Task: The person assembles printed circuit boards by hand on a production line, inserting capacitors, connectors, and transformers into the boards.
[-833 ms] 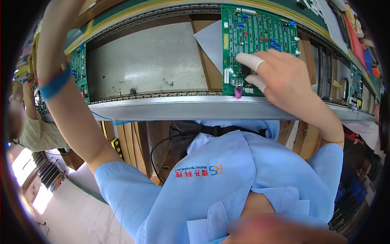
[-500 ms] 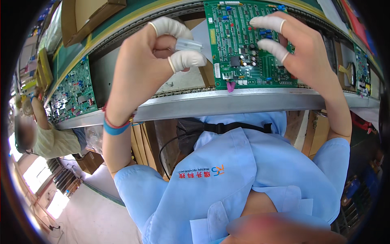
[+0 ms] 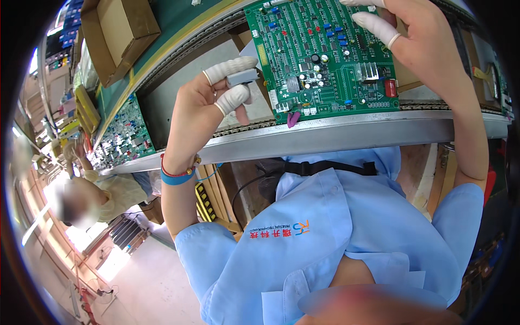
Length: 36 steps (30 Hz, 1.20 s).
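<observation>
My left hand (image 3: 216,92) is closed, its finger and thumb in white finger cots pinching a small grey finned heat sink (image 3: 241,77) just left of a green circuit board (image 3: 341,95). A similar silver heat sink (image 3: 367,71) stands on the right part of the board. Over the board's far right corner, my right hand (image 3: 403,27) reaches in with fingers stretched out and apart, also in white finger cots. Its fingertips are partly cut off by the upper edge of the picture. A purple connector (image 3: 293,119) sticks out at the board's near edge.
The board lies across a conveyor with a metal rail (image 3: 325,133) along its near side. Further left on the line is another green board (image 3: 123,135), with another person (image 3: 108,195) beside it. An open cardboard box (image 3: 120,38) stands at the far left.
My right hand has moved away across the board to its far right corner, uncovering the silver heat sink. My left hand has turned the heat sink it holds. The whole view has shifted.
</observation>
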Each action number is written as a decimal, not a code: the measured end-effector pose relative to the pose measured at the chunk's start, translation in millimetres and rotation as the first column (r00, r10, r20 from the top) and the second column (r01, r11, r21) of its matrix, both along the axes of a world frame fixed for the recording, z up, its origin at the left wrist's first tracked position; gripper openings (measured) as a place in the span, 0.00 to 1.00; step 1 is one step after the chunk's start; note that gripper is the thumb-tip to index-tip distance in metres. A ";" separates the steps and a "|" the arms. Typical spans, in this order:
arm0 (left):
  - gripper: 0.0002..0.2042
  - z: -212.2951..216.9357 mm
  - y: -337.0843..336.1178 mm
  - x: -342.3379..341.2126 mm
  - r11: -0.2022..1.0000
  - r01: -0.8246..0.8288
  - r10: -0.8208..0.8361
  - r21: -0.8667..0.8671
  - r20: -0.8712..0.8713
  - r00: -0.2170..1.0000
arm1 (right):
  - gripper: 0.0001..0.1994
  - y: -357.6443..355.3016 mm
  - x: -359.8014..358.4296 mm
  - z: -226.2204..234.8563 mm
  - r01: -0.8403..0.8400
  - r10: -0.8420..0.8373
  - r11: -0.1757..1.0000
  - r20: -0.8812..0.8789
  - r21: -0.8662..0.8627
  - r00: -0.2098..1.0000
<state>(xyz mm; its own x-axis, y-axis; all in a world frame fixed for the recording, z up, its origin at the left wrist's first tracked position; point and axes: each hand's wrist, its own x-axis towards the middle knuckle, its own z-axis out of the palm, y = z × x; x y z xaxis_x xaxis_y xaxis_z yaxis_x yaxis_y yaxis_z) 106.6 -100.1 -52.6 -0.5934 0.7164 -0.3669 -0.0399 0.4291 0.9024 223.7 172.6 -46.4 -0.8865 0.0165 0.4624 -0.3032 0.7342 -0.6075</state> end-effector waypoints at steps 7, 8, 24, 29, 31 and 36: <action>0.10 -2.6 8.2 9.7 0.991 -0.003 -0.021 -0.133 -0.180 0.983 | 0.10 -6.6 10.8 10.9 0.099 -0.111 0.992 0.161 0.081 0.981; 0.10 -6.4 7.7 8.7 0.986 0.047 -0.105 -0.157 -0.381 0.919 | 0.10 -7.3 10.6 11.8 0.106 -0.120 0.991 0.182 0.085 0.976; 0.14 -33.7 5.7 14.7 0.973 0.151 -0.232 -0.177 -0.797 0.558 | 0.10 4.6 2.1 -9.8 0.061 -0.079 0.986 0.110 0.155 0.991; 0.14 -30.6 10.5 16.9 0.958 0.218 -0.258 -0.185 -0.886 0.384 | 0.10 10.1 2.9 -13.0 0.046 -0.060 0.978 0.066 0.204 0.996; 0.14 -33.2 10.6 15.3 0.954 0.236 -0.265 -0.185 -0.887 0.378 | 0.09 10.4 2.5 -9.8 0.054 -0.075 0.974 0.089 0.219 0.993; 0.13 -18.0 5.7 13.5 0.940 0.263 -0.301 -0.220 -0.895 0.330 | 0.09 5.5 -2.2 0.6 0.045 -0.062 0.971 0.066 0.234 0.996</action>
